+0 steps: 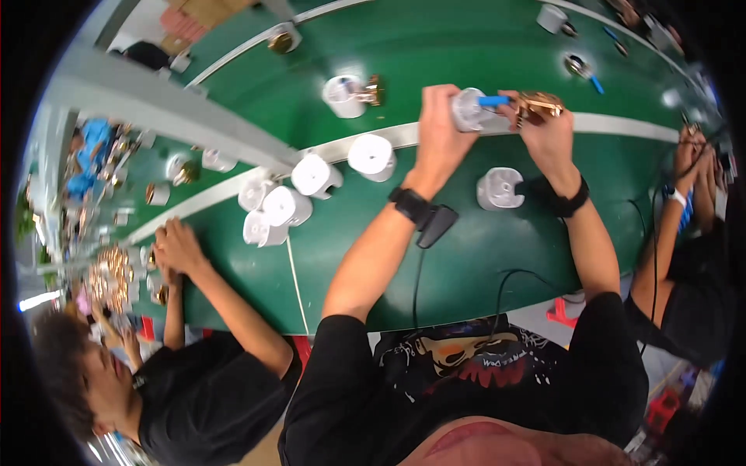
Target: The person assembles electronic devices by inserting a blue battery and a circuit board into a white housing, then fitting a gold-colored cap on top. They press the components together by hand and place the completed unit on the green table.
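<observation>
My left hand [441, 132] grips a white plastic cup-shaped housing [468, 111] above the green worktop, its open side turned right. In my right hand [550, 140] is a brass-coloured metal part [539, 104], pinched by the fingers. A narrow blue piece [494, 101] lies between the two, its left end at the housing's mouth; whether it is fixed to the metal part I cannot tell. Below my hands a notched white housing [500, 189] stands on the worktop. Black bands with a cable sit on both wrists.
Several white housings [287, 206] cluster left of me beside a grey post [194, 101]. Beyond the pale rail [614, 126] stand a housing with a brass-coloured part [346, 96] and a metal part with a blue strip [576, 65]. Co-workers sit on both sides; black cables cross the worktop.
</observation>
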`<action>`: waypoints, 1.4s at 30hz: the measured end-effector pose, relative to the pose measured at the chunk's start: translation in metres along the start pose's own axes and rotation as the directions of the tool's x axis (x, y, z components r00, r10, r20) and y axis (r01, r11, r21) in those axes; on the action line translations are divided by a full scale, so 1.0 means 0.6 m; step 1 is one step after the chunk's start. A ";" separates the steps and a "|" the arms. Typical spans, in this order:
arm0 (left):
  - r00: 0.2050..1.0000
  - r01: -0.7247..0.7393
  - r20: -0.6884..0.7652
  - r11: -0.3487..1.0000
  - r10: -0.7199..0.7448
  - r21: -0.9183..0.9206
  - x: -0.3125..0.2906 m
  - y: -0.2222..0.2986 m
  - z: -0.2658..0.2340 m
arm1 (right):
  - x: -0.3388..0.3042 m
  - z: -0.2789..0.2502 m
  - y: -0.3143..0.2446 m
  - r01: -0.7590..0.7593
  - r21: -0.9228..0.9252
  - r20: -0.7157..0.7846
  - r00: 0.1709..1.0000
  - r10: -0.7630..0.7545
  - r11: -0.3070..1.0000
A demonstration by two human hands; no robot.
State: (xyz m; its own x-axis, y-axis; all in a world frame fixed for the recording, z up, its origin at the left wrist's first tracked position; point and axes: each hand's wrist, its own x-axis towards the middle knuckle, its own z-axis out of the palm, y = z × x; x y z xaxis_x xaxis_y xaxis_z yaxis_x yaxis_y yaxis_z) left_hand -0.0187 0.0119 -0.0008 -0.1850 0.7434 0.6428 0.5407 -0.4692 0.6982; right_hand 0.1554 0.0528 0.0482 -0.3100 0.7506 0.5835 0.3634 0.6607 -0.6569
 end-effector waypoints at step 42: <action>0.990 0.113 0.095 0.987 -0.102 -0.118 0.007 0.020 -0.003 | 0.002 -0.024 0.019 -0.240 0.061 0.502 0.846 0.178 0.969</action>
State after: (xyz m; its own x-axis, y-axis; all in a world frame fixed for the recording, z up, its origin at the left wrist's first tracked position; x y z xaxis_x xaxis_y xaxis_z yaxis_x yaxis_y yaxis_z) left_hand -0.0144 0.0084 0.0110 -0.1602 0.8295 0.5350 0.4156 -0.4349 0.7988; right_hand 0.1719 0.0610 0.0485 -0.6391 0.7568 0.1371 0.3728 0.4607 -0.8055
